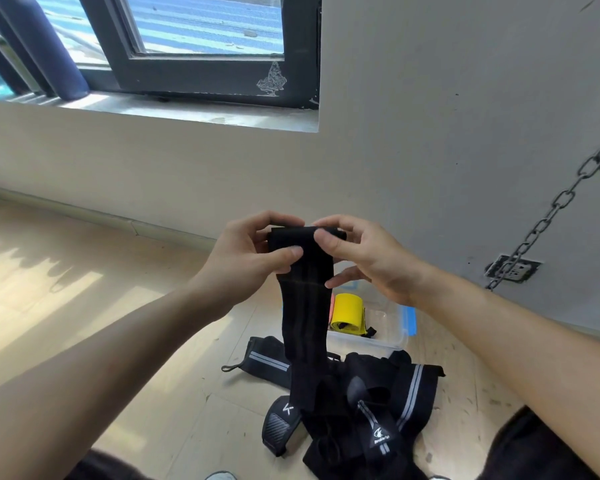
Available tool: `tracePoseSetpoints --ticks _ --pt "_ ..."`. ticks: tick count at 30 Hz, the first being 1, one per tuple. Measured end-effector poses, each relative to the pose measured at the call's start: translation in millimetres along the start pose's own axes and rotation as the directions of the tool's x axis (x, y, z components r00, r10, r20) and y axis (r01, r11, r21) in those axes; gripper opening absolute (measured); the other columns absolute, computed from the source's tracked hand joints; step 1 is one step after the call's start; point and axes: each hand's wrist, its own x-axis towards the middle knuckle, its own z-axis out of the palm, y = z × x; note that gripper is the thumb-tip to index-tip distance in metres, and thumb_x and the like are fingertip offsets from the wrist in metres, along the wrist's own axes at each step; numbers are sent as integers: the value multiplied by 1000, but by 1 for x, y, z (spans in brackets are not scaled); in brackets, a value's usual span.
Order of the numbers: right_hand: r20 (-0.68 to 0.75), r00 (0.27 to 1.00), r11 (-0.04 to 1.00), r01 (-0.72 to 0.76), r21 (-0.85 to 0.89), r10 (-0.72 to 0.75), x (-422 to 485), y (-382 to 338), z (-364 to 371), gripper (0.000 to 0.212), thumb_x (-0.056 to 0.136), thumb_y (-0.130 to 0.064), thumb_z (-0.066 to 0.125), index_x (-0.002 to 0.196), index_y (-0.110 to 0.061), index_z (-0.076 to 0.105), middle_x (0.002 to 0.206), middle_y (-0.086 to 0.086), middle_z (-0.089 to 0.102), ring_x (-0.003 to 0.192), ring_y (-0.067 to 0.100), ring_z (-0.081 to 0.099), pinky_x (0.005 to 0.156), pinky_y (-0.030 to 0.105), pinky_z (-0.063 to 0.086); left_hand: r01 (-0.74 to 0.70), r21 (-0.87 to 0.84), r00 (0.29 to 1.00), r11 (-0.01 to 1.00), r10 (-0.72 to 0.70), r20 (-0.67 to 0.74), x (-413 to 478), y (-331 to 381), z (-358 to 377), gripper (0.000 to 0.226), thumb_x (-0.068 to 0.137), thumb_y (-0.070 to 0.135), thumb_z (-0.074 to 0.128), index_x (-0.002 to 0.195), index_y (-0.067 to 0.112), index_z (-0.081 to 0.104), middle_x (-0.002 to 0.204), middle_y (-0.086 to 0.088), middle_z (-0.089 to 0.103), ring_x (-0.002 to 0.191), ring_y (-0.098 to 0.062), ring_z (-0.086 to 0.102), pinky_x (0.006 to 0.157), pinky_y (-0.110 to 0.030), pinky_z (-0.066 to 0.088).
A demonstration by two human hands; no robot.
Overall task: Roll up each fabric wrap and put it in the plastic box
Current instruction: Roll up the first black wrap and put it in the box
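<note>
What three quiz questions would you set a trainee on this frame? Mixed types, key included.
1. True or false: the left hand and the right hand both pinch the top end of the hanging black wrap.
2. Which of these lies in the plastic box? A) a yellow roll B) a red ball C) a book
3. Fill in: the pile of black wraps not yet rolled lies on the ___, on the near side of the box.

Key: 1 true; 2 A; 3 floor.
</note>
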Motion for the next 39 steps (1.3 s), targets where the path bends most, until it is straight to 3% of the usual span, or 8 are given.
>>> tracePoseSetpoints --ticks 3,7,16,21,26,29,35,39 --pt "-15 1000 1000 17 -3 -17 1 1 1 41 87 -40 66 115 -10 67 104 20 67 92 25 72 63 34 60 -52 3 999 999 52 -12 1 0 -1 31 88 -11 69 110 12 70 88 3 73 86 -17 69 76 -30 60" --pt "-46 996 997 78 -15 -79 1 1 0 21 93 -21 68 111 -10 68 93 9 66 84 17 69 56 30 57 -12 -16 1000 1000 12 -6 1 2 -1 37 88 -13 69 113 13 67 95 -1 72 90 -20 72 76 -35 63" --pt "-33 990 991 134 7 -134 -3 1 -3 26 91 -4 71 114 -15 67 96 9 70 87 20 72 66 29 57 138 38 988 990 -140 71 2 4 -1 29 99 32 62 118 11 69 110 -17 73 104 -26 72 75 -35 64" --pt "-24 991 991 135 14 -135 -2 -1 -1 34 88 6 70 114 -16 65 98 5 65 90 19 70 67 29 59 70 85 996 994 -75 57 2 3 -2 19 98 20 66 114 10 68 86 3 71 82 -7 71 65 -25 59" --pt "9 999 997 50 50 -51 0 -3 -1 43 86 -26 78 125 -15 62 111 10 64 99 23 71 69 38 61 -4 54 1000 999 3 24 0 3 -1 23 93 8 71 116 11 67 88 0 70 75 -8 70 58 -24 57" --pt "16 1000 999 7 41 -8 -1 -4 0 48 87 -48 62 119 -14 66 104 9 70 93 24 71 64 35 61 -58 33 998 998 58 -1 -1 4 -1 28 91 4 73 118 11 67 89 -1 71 74 -11 70 56 -26 55" --pt "15 998 997 58 60 -59 -3 -6 0 44 86 -44 64 115 -12 67 93 7 70 82 20 70 54 29 58 -130 39 991 991 131 -14 0 2 -1 32 91 0 73 117 18 68 99 -3 71 86 -10 67 57 -24 52" --pt "-13 995 992 100 80 -99 -4 -4 -1 24 94 -21 66 114 -6 66 86 1 66 82 14 69 50 26 55 -63 -3 998 998 63 20 0 3 -1 35 91 1 72 120 21 67 98 5 72 90 -11 71 62 -28 58"
